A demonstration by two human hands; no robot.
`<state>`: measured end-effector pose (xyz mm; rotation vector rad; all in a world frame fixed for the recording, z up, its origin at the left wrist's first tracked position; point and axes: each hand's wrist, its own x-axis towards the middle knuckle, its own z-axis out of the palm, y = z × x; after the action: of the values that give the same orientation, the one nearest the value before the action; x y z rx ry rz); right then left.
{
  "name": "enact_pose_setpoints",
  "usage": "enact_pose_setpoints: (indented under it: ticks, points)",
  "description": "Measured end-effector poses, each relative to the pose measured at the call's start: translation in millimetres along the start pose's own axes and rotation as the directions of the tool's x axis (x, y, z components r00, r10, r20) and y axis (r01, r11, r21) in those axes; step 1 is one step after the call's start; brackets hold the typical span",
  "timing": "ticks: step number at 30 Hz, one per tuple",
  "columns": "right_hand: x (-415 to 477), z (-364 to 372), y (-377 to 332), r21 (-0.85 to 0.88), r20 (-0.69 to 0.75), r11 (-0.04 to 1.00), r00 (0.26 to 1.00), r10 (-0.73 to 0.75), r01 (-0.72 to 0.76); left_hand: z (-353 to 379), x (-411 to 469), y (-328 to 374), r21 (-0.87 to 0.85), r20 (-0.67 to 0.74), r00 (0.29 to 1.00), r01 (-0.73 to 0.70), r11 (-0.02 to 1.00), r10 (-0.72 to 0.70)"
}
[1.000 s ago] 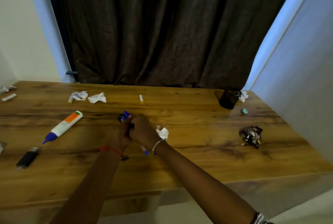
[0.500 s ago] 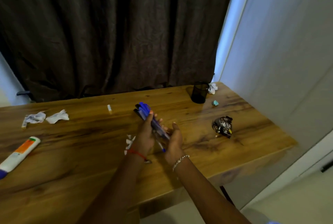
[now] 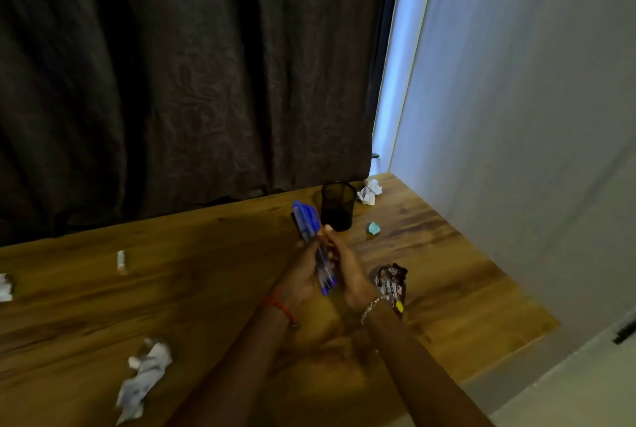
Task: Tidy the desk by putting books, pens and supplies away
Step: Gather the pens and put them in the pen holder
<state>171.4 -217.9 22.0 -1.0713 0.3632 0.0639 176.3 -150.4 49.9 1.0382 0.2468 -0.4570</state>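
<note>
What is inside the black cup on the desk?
Nothing sticks out of the black mesh cup. Its mesh looks see-through and empty, but the dark bottom is hard to see.

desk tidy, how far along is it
Done: the blue pens are gathered into one bundle. In hand: the left hand and right hand hold it beside the mesh pen cup. Left: crumpled paper and a snack wrapper on the desk.
</note>
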Motion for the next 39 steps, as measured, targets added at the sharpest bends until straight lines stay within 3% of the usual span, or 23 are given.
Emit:
enact_pose_setpoints:
  ticks: [3, 6, 8, 11, 15, 18, 23, 33, 39]
  points:
    - [29, -15, -41, -0.201, 0.120, 0.978, 0.992, -0.025, 0.049, 22, 35, 10, 0.052, -0.015, 0.999, 0.041, 0.998, -0.040]
    - [55, -20, -74, -0.388, 0.164, 0.912, 0.984, -0.071, 0.131, 39, 65, 22, 0.143, -0.026, 0.999, -0.030, 0.989, 0.034]
    - [73, -20, -88, -0.481, 0.191, 0.851, 0.973, -0.133, 0.211, 56, 80, 30, 0.056, -0.040, 0.995, -0.086, 0.995, 0.088]
    - [92, -24, -107, -0.514, 0.222, 0.797, 0.947, -0.232, 0.316, 77, 108, 39, -0.038, -0.031, 0.983, -0.182, 0.983, 0.181]
    - [118, -35, -126, -0.629, 0.277, 0.631, 0.889, -0.363, 0.454, 94, 133, 51, -0.055, -0.031, 0.941, -0.338, 0.940, 0.336]
    - [141, -37, -135, -0.700, 0.278, 0.517, 0.856, -0.436, 0.492, 100, 156, 55, 0.010, -0.012, 0.924, -0.383, 0.924, 0.383]
    - [171, -39, -139, -0.768, 0.233, 0.428, 0.831, -0.506, 0.476, 104, 185, 57, 0.182, 0.006, 0.895, -0.439, 0.880, 0.446]
    - [192, -49, -117, -0.778, 0.181, 0.461, 0.855, -0.486, 0.427, 85, 215, 44, 0.386, 0.027, 0.910, -0.390, 0.836, 0.413]
    - [189, -57, -114, -0.736, 0.011, 0.569, 0.846, -0.534, 0.368, 83, 216, 53, 0.343, -0.154, 0.879, -0.381, 0.859, 0.451]
